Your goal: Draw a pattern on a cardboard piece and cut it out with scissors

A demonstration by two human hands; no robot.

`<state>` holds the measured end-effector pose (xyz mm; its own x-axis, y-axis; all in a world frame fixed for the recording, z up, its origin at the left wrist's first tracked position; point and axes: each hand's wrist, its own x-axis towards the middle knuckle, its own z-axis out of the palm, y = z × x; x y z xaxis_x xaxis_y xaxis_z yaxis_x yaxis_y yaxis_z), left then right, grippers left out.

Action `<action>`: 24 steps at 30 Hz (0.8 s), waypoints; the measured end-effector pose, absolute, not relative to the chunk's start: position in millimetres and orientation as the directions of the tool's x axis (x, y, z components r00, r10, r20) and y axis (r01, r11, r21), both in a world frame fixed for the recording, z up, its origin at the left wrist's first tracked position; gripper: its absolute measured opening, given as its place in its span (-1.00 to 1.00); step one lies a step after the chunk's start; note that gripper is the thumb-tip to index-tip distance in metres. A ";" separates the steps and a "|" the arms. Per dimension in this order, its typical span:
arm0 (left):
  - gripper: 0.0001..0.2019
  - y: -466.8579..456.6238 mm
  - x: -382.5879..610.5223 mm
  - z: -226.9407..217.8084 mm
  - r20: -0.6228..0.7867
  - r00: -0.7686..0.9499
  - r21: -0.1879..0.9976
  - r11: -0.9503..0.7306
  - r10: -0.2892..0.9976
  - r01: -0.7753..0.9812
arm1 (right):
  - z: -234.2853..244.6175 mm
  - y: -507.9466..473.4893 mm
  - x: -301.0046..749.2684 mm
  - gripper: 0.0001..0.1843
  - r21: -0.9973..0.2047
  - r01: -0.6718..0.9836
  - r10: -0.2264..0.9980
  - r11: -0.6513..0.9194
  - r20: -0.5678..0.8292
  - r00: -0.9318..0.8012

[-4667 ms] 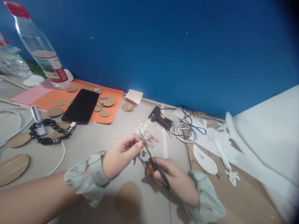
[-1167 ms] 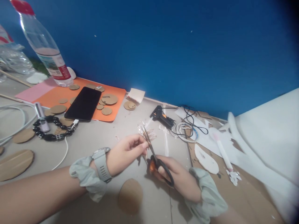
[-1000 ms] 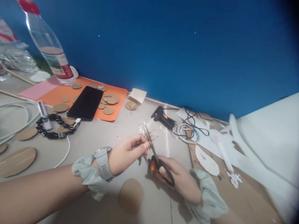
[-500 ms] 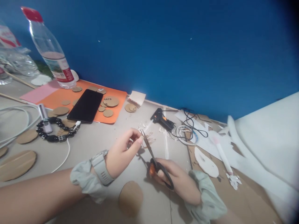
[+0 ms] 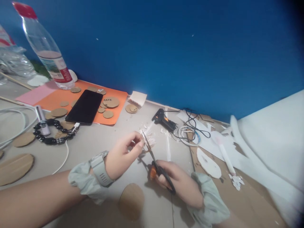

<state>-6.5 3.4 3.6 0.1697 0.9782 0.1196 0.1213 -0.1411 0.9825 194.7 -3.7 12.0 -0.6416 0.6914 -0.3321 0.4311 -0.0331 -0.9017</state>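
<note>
My right hand (image 5: pixel 177 183) grips the black-and-orange handles of a pair of scissors (image 5: pixel 155 161), whose blades point up and away toward my left fingertips. My left hand (image 5: pixel 122 153), with a grey watch and a pale scrunchie on the wrist, pinches a small pale cut-out piece (image 5: pixel 149 138) right at the blade tips. The piece is tiny and its shape is unclear. Both hands hover just above the grey table (image 5: pixel 106 139).
A cardboard disc (image 5: pixel 131 201) lies under my wrists. A black glue gun (image 5: pixel 163 119) and tangled cords (image 5: pixel 192 131) sit behind the scissors. At left are a phone (image 5: pixel 84 106) on orange paper (image 5: pixel 118 96), several cardboard discs, a bead bracelet (image 5: pixel 51 133) and a bottle (image 5: pixel 45 50). White foam sheets (image 5: pixel 268 139) lie right.
The view has shifted slightly. My left fingers have lifted and re-pinched the small piece at the blade tips; the scissors stay in my right hand in nearly the same place.
</note>
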 end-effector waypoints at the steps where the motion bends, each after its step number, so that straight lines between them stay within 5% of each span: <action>1: -0.86 3.6 -6.4 3.1 0.111 0.174 0.985 -0.132 0.978 0.109 | 11.6 -3.7 195.0 -0.44 -0.904 0.425 0.689 -0.032 -0.328 -0.646; 24: -0.78 4.2 -7.6 4.6 0.016 0.200 0.992 -0.041 0.980 0.120 | 8.4 -3.8 195.4 -0.43 -0.882 0.464 0.695 -0.079 -0.382 -0.609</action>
